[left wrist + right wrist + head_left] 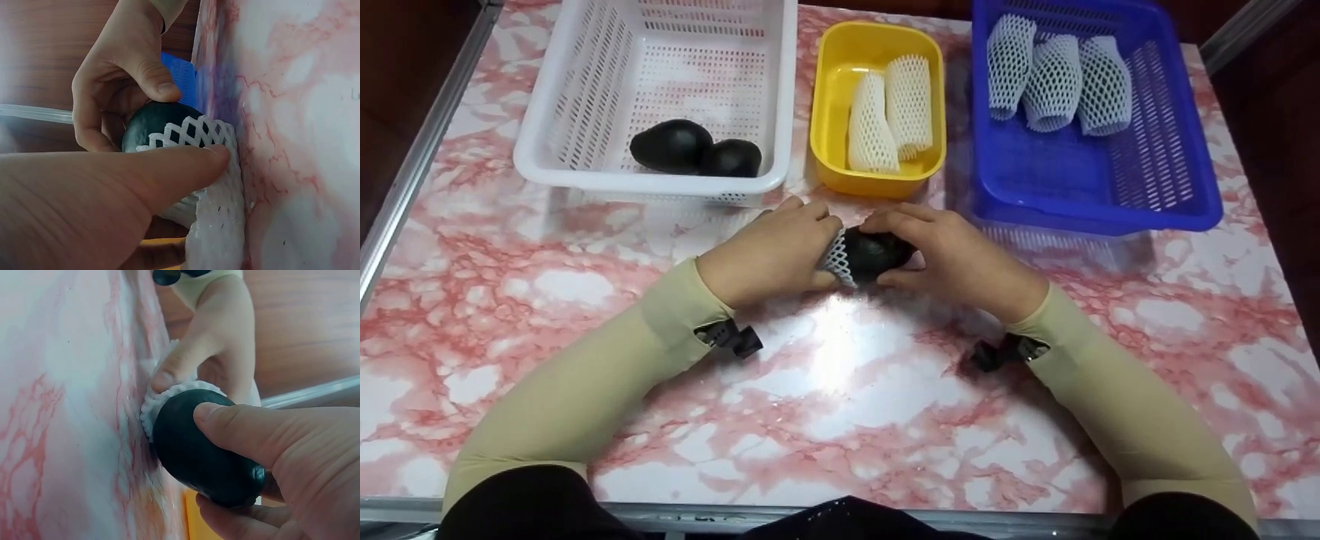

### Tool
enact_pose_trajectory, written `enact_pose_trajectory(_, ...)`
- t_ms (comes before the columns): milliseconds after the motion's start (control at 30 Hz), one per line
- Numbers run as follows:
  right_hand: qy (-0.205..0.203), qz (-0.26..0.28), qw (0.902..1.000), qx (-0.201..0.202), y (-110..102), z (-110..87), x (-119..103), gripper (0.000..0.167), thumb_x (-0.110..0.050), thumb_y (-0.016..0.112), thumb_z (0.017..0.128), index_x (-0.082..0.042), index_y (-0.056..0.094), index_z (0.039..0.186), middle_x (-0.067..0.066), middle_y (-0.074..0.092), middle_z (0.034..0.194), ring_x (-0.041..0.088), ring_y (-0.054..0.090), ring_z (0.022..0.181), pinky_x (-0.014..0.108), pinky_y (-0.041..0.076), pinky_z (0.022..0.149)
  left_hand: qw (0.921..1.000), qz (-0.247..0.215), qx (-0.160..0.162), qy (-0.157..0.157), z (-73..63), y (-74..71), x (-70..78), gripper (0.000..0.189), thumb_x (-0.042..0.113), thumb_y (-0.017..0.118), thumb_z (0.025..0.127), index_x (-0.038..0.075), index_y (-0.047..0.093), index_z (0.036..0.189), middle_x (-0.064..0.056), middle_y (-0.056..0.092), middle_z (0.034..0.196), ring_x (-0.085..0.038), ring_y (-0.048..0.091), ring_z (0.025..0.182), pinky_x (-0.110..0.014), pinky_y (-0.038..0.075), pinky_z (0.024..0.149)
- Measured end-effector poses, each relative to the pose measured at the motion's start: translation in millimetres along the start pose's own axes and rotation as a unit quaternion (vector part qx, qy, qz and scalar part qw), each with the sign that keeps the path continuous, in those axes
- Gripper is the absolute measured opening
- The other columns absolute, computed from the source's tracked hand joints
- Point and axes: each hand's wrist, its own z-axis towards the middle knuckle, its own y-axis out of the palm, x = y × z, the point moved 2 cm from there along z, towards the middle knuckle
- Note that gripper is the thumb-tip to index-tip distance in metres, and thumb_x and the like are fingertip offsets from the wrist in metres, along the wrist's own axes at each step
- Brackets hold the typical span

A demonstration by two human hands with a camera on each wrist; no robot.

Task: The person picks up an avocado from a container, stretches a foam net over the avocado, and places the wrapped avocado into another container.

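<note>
A dark avocado (874, 253) lies between my two hands close over the table, its left end inside a white foam net sleeve (838, 261). My left hand (780, 251) grips the sleeve, thumb along its near side, as the left wrist view shows. With my right hand (952, 255) I hold the avocado's bare end between thumb and fingers. Seen from the right wrist, the avocado (197, 444) is smooth and nearly black, and the net's rim (149, 410) circles its far end. In the left wrist view the net (216, 208) hangs loose past my thumb.
A white basket (652, 178) at the back left holds two dark avocados (671, 146). Behind my hands, a yellow bin (877, 184) contains two foam nets (910, 105). In the blue basket (1050, 180), back right, lie three net-covered pieces (1051, 82). Marbled table (825, 420) extends toward me.
</note>
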Motion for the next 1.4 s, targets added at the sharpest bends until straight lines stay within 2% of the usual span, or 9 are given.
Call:
enact_pose_trajectory(133, -0.013, 0.001, 0.9999, 0.007, -1, -0.4, 0, 0.059, -0.017, 0.093, 0.088, -0.008, 0.069, 0.141, 0.012, 0.072, 0.142, 0.031, 0.071, 0.133, 0.045, 0.057, 0.115, 0.9998, -0.014, 0.010, 0.008, 0.9, 0.1, 0.7, 0.054, 0.046, 0.081, 0.095, 0.002, 0.069, 0.124, -0.015, 0.068, 0.124, -0.038, 0.064, 0.111, -0.052, 0.056, 0.099)
enact_pose_trajectory(333, -0.028, 0.021, 0.9993, 0.013, -1, -1.8, 0, 0.058, -0.014, 0.093, 0.087, -0.006, 0.069, 0.139, 0.012, 0.073, 0.141, 0.029, 0.071, 0.133, 0.043, 0.058, 0.114, 0.9989, -0.042, 0.012, 0.018, 1.2, -1.0, 4.0, 0.063, 0.051, 0.084, 0.093, 0.004, 0.064, 0.131, -0.012, 0.071, 0.124, -0.035, 0.066, 0.113, -0.050, 0.056, 0.101)
enact_pose_trajectory(500, -0.039, 0.020, 0.9989, 0.018, 0, -1.9, 1, 0.058, -0.013, 0.093, 0.087, -0.006, 0.069, 0.138, 0.013, 0.072, 0.140, 0.030, 0.071, 0.131, 0.043, 0.059, 0.112, 0.9981, -0.053, 0.012, 0.027, 3.5, -0.8, 7.9, 0.072, 0.049, 0.088, 0.090, 0.005, 0.060, 0.140, -0.011, 0.070, 0.132, -0.032, 0.063, 0.124, -0.047, 0.052, 0.112)
enact_pose_trajectory(767, -0.027, 0.014, 0.9994, 0.019, 2, 0.1, 3, 0.056, -0.013, 0.093, 0.087, -0.010, 0.070, 0.138, 0.013, 0.069, 0.136, 0.030, 0.069, 0.126, 0.044, 0.059, 0.112, 0.9977, -0.066, 0.000, 0.019, 4.6, 5.9, 10.9, 0.082, 0.055, 0.085, 0.091, 0.005, 0.053, 0.148, -0.011, 0.065, 0.136, -0.032, 0.061, 0.123, -0.048, 0.052, 0.110)
enact_pose_trajectory(867, -0.013, 0.013, 0.9998, 0.005, 1, -0.5, 3, 0.058, -0.016, 0.093, 0.088, -0.012, 0.070, 0.141, 0.012, 0.068, 0.139, 0.029, 0.069, 0.128, 0.044, 0.059, 0.112, 0.9974, -0.070, -0.004, 0.020, 3.4, 5.3, 10.2, 0.092, 0.055, 0.086, 0.090, 0.006, 0.048, 0.157, -0.013, 0.063, 0.144, -0.033, 0.060, 0.126, -0.048, 0.051, 0.113)
enact_pose_trajectory(1033, -0.008, 0.013, 0.9997, -0.018, -4, -2.1, 5, 0.063, -0.016, 0.092, 0.089, -0.017, 0.068, 0.147, 0.010, 0.068, 0.145, 0.029, 0.069, 0.132, 0.046, 0.061, 0.109, 0.9978, -0.055, -0.036, -0.003, -2.2, -1.2, 3.3, 0.109, 0.054, 0.093, 0.083, 0.006, 0.040, 0.165, -0.016, 0.053, 0.159, -0.038, 0.056, 0.141, -0.052, 0.047, 0.123)
enact_pose_trajectory(1133, -0.009, 0.008, 0.9998, -0.019, -7, -2.3, 6, 0.061, -0.013, 0.093, 0.088, -0.013, 0.069, 0.144, 0.011, 0.070, 0.142, 0.029, 0.071, 0.126, 0.044, 0.065, 0.100, 0.9982, -0.020, -0.054, -0.015, -6.1, -4.9, -0.4, 0.098, 0.052, 0.094, 0.081, 0.003, 0.051, 0.155, -0.017, 0.055, 0.152, -0.040, 0.058, 0.135, -0.053, 0.049, 0.121)
enact_pose_trajectory(1267, 0.001, 0.007, 0.9999, -0.010, -9, -2.5, 7, 0.058, -0.012, 0.095, 0.085, -0.008, 0.070, 0.137, 0.011, 0.074, 0.136, 0.027, 0.074, 0.112, 0.041, 0.067, 0.085, 0.9990, 0.003, -0.044, -0.009, -5.9, -4.6, -1.3, 0.069, 0.047, 0.089, 0.087, 0.004, 0.064, 0.135, -0.017, 0.062, 0.134, -0.039, 0.060, 0.117, -0.052, 0.054, 0.106)
enact_pose_trajectory(1400, 0.000, -0.004, 1.0000, 0.003, -9, -3.1, 8, 0.057, -0.014, 0.097, 0.082, -0.006, 0.073, 0.134, 0.011, 0.077, 0.131, 0.026, 0.075, 0.109, 0.042, 0.066, 0.090, 0.9996, -0.010, -0.026, 0.005, -2.6, -2.2, -1.2, 0.053, 0.046, 0.081, 0.095, 0.002, 0.068, 0.123, -0.016, 0.068, 0.120, -0.037, 0.064, 0.105, -0.050, 0.054, 0.096)
